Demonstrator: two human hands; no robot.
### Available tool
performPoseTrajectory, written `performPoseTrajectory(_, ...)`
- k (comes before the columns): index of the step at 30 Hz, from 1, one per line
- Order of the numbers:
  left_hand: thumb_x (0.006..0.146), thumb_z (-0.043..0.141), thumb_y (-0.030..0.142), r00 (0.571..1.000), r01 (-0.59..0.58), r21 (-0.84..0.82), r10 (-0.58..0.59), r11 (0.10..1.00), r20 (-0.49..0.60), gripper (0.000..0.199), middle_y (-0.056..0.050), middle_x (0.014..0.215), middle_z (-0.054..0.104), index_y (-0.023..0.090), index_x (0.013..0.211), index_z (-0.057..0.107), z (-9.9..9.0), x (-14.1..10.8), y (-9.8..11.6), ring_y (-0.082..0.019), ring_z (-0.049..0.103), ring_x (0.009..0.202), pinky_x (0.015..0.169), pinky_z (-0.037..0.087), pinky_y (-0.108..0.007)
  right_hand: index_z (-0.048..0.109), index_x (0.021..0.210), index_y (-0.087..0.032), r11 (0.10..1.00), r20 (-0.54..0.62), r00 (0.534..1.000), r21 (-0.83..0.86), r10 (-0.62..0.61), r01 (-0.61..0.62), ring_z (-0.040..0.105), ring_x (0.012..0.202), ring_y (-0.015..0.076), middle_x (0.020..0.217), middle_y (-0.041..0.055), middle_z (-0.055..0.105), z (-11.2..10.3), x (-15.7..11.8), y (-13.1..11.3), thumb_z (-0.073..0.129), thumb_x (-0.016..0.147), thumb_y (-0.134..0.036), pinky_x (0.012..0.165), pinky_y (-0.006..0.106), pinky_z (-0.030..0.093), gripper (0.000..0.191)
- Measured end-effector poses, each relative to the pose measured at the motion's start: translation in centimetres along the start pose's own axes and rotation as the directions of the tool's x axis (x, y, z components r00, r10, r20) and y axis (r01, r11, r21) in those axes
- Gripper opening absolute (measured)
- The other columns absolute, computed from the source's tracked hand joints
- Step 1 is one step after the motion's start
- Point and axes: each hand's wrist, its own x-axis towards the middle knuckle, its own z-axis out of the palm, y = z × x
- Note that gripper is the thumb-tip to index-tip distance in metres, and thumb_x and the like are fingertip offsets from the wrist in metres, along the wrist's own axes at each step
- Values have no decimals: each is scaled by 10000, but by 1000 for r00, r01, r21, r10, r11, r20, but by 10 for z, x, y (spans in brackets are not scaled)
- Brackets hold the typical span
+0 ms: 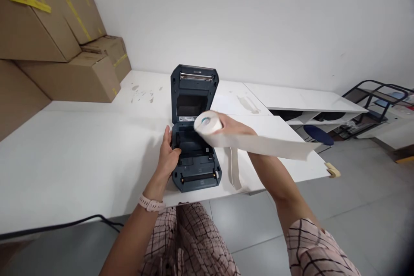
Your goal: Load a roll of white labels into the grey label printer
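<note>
A dark grey label printer (196, 161) stands on the white table with its lid (194, 84) raised and its inside showing. My left hand (168, 155) grips the printer's left side, thumb over the edge. Above the right part of the open bay, my right hand (236, 126) holds a white label roll (209, 126), slightly blurred. A loose length of paper trails from the roll to the right across my forearm. Another pale strip (235, 168) hangs down beside the printer's right side; where it starts is hidden behind the trailing paper.
Taped cardboard boxes (74, 73) are stacked at the left against the wall. The white table (97, 151) has worn patches, and a black cable runs along its front left. At the right are a blue stool (318, 134), a low shelf (310, 98) and a black-framed cart (371, 99).
</note>
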Motion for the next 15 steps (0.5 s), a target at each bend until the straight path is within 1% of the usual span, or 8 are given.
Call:
performPoseTrajectory(2,656,537,-33,1000,-6,-6,6,1000,4,1140,-132,1769,271,201,1707,158,0,1,-1,-251,273,1635,1325,251,-430,647,1220,-235,982,190,982,-186,-1,37,690,1086,305,1221,88,724,13,21,-12,858,691,-552,944,457,565,652)
performPoseTrajectory(3,652,537,-34,1000,-9,-13,9,1000,5,1143,-141,1765,278,184,1706,151,1,1,-1,-251,279,1633,1327,247,-422,645,1215,-227,956,251,968,-289,24,51,686,1076,312,1213,96,718,21,31,-14,875,673,-514,928,457,561,655)
performPoseTrajectory(6,648,531,-36,1000,-14,-33,14,999,2,1139,-155,1761,280,143,1702,139,2,1,-1,-253,300,1626,1332,240,-410,647,1216,-215,834,319,937,-548,140,62,684,1076,355,1197,123,717,41,53,-13,884,655,-483,901,483,558,665)
performPoseTrajectory(7,649,530,-35,1000,-15,-34,15,999,1,1134,-150,1762,280,145,1701,147,2,1,-1,-253,301,1625,1333,237,-410,649,1217,-209,810,335,926,-584,172,61,687,1076,367,1199,133,723,46,57,-10,881,665,-491,896,492,560,662)
performPoseTrajectory(9,649,537,-31,1000,-16,-27,16,999,-5,1124,-135,1762,288,165,1697,180,1,0,-1,-260,297,1627,1336,232,-414,647,1253,-192,808,368,907,-587,203,57,698,1092,378,1237,150,732,50,61,-3,864,710,-515,904,503,568,668)
performPoseTrajectory(11,653,555,-23,1000,-15,-24,15,1000,-6,1114,-121,1760,297,191,1691,212,0,-2,0,-276,293,1628,1335,238,-426,600,1383,-178,829,387,906,-554,175,76,696,1173,384,1357,169,705,51,56,4,817,796,-538,962,520,571,723)
performPoseTrajectory(12,656,566,-18,1000,-13,-28,13,1000,-1,1112,-119,1761,295,198,1690,218,0,-2,1,-284,289,1629,1333,244,-434,559,1457,-179,830,376,916,-549,138,101,677,1243,389,1431,177,671,52,50,6,778,850,-538,1012,538,561,738)
performPoseTrajectory(15,673,583,0,1000,-16,-50,16,999,18,1107,-133,1767,274,187,1695,199,-1,-5,1,-296,282,1631,1325,270,-445,476,1571,-203,778,237,971,-606,-19,163,553,1447,385,1600,178,543,59,14,5,601,1020,-481,1153,597,486,630)
